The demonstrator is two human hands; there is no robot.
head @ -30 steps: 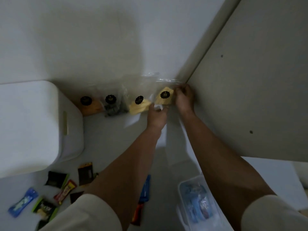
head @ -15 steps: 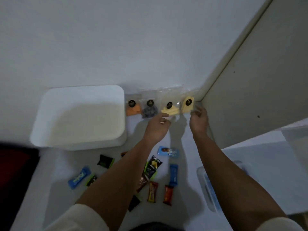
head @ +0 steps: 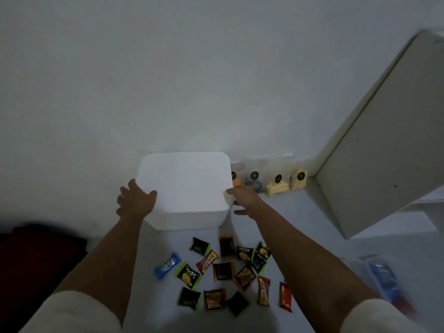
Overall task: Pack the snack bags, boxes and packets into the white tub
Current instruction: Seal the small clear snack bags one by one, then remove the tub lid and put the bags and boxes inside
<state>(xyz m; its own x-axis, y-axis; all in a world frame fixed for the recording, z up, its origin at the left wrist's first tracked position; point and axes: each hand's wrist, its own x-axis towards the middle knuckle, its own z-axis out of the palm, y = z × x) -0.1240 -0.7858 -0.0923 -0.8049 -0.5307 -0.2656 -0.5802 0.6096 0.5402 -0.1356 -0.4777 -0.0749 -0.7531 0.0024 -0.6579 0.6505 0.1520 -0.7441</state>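
Two bare hands flank a white tub (head: pixel 185 188) at the centre of the frame, which stands on a pale surface (head: pixel 312 217) against a white wall (head: pixel 192 68). Left hand (head: pixel 135 200): fingers spread wide, palm laid against the tub's left edge, with no sign of anything else held. Right hand (head: pixel 243 198): fingers spread, set at the tub's right edge; whether it grips the rim cannot be told. Cream sleeves (head: pixel 69 311) cover both upper arms at the bottom of the frame.

Right of the tub, a row of four clear bags (head: pixel 266 179) with round dark labels leans against the wall; their contents run from orange through dark to pale yellow. The bag nearest the tub is partly hidden behind its corner.

Below the tub, at lower centre, small snack packets (head: pixel 225 272) lie scattered between the forearms: a blue wrapper (head: pixel 167 265) at the left, black-and-green packets, brown ones, and red bars (head: pixel 285 296) at the right. All lie outside the tub.

At the lower right edge, a clear container (head: pixel 384 282) holding something blue is blurred. An off-white panel (head: pixel 384 152) rises at the right, and a dark red shape (head: pixel 36 260) fills the lower left.
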